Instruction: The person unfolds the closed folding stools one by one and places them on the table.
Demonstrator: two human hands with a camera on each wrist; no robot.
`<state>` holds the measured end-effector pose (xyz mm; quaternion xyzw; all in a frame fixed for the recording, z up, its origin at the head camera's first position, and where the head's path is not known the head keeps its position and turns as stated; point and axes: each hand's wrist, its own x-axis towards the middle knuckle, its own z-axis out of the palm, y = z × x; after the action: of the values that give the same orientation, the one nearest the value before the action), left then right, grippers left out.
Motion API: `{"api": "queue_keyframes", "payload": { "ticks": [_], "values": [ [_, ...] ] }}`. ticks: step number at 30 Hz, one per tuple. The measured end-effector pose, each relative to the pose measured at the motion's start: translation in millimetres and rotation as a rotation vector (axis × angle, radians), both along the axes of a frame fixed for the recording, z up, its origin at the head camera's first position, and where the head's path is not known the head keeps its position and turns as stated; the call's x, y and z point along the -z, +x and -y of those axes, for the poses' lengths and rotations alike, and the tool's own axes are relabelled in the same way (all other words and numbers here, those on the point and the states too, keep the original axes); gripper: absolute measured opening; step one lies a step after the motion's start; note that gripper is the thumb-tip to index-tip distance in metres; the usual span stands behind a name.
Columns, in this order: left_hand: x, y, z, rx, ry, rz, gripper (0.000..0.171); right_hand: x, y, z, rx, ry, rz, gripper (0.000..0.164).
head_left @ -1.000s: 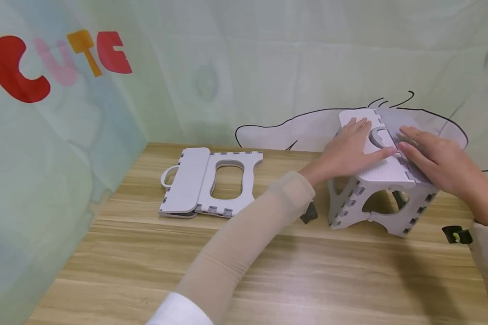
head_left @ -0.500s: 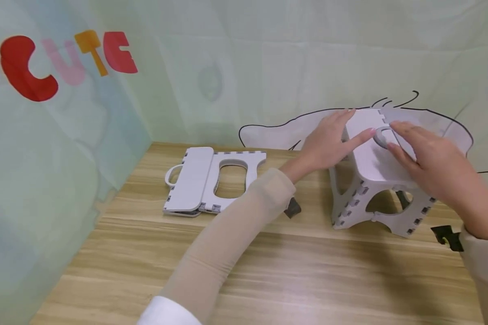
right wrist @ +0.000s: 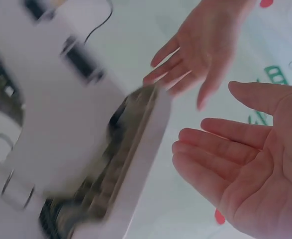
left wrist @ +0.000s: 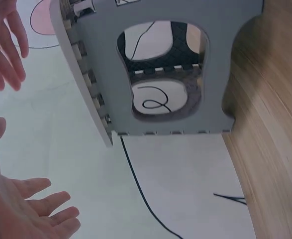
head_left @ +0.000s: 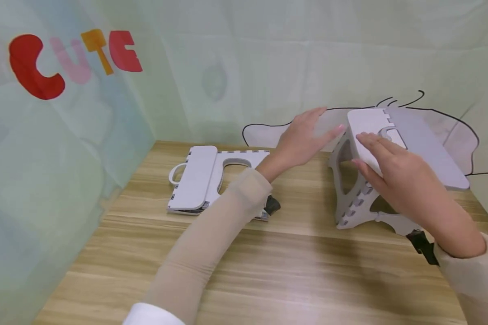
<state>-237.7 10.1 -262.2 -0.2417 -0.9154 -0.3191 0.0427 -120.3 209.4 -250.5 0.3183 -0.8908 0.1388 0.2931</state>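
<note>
An unfolded step stool (head_left: 427,146), white and grey with a loop handle in its top, stands upright at the right in the head view. My left hand (head_left: 298,141) is in the air just left of the stool, fingers spread and holding nothing. Over the near part of the stool's top is my right hand (head_left: 404,183), its fingers extended, hiding the front corner and part of a leg panel. In the right wrist view, a gap shows between that right hand (right wrist: 245,164) and the stool's edge (right wrist: 155,114); both palms are bare.
A second step stool (head_left: 193,178), folded flat with its loop handle to the left, lies on the wooden table (head_left: 288,275); my left sleeve (head_left: 223,216) covers part of it. A printed cloth (head_left: 227,58) hangs behind the table and along its left side.
Both hands have moved left: the left came off the stool's top to its left side, the right crossed from the right half over the left half. The stool stays in place.
</note>
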Motion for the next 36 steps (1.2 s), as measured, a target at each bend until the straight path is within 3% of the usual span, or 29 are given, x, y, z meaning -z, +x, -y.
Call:
{"api": "queue_keyframes", "payload": {
  "ticks": [5,8,16,23,30,36],
  "values": [
    [2.1,-3.8,21,-0.05,0.026,-0.001,0.077,6.9,1.1,18,-0.088,0.011,-0.015,0.049],
    [3.4,-5.4,34,-0.082,0.029,-0.001,0.077,12.6,0.5,27,-0.123,0.012,-0.014,0.052],
    [8.2,-8.6,65,-0.147,0.036,0.002,0.077,23.3,0.1,50,-0.084,0.043,0.126,0.053],
    [12.9,-10.7,90,-0.176,0.061,0.035,0.078,36.3,-5.3,67,-0.108,0.058,0.095,0.051],
    [20.9,-16.4,121,-0.226,0.064,0.041,0.079,48.6,-9.5,82,-0.09,0.075,0.247,0.05],
    [27.1,-15.5,151,-0.258,0.044,0.064,0.081,59.2,-13.2,94,-0.129,0.084,0.282,0.052]
  ]
}}
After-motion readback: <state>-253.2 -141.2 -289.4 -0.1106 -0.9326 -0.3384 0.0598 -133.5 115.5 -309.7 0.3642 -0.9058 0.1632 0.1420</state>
